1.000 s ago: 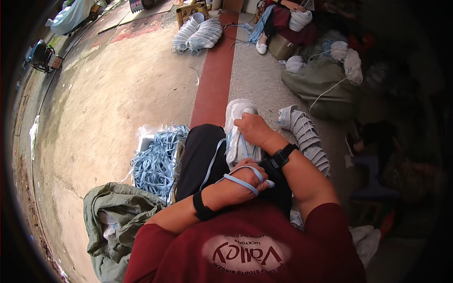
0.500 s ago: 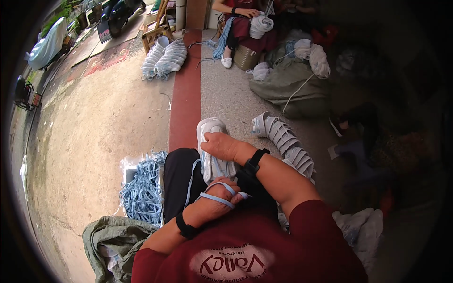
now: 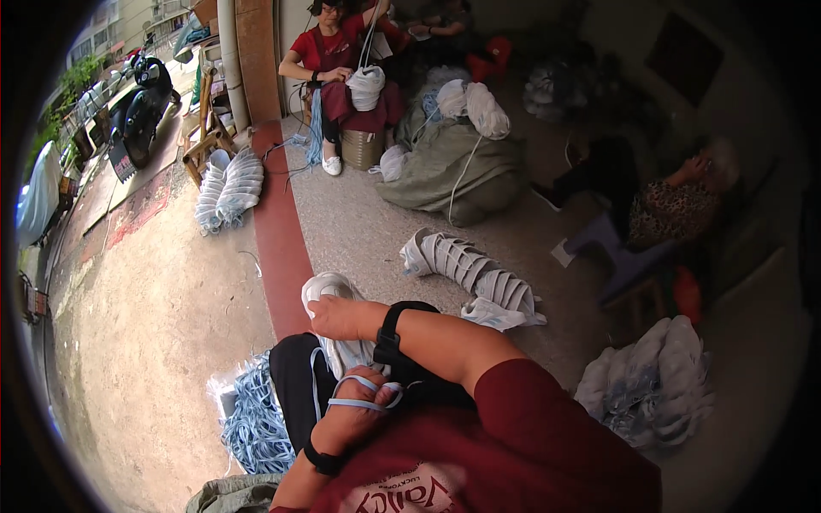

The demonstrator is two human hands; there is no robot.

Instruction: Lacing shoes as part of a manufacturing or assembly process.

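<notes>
On my lap lies a white shoe upper [image 3: 320,285] with pale blue parts, toe pointing away from me. My right hand [image 3: 336,317] is closed over its lacing area; its fingertips are hidden. Close to the shoe's near end, my left hand [image 3: 363,397] is curled shut with a light blue shoelace [image 3: 340,403] looped around its fingers. The lace's other part runs up along the shoe's left side. Beside my left leg, a heap of light blue laces [image 3: 254,427] spills from a plastic-lined box.
A curved stack of white shoe uppers [image 3: 466,262] lies on the floor ahead, with more uppers [image 3: 228,186] at far left and a pile [image 3: 647,380] at right. A green sack [image 3: 462,167] bears white bundles. One co-worker [image 3: 342,51] handles white cord; another person [image 3: 676,201] sits right.
The view has swung up and to the right, so more of the co-workers shows. Both hands keep nearly the same hold on the shoe and the lace.
</notes>
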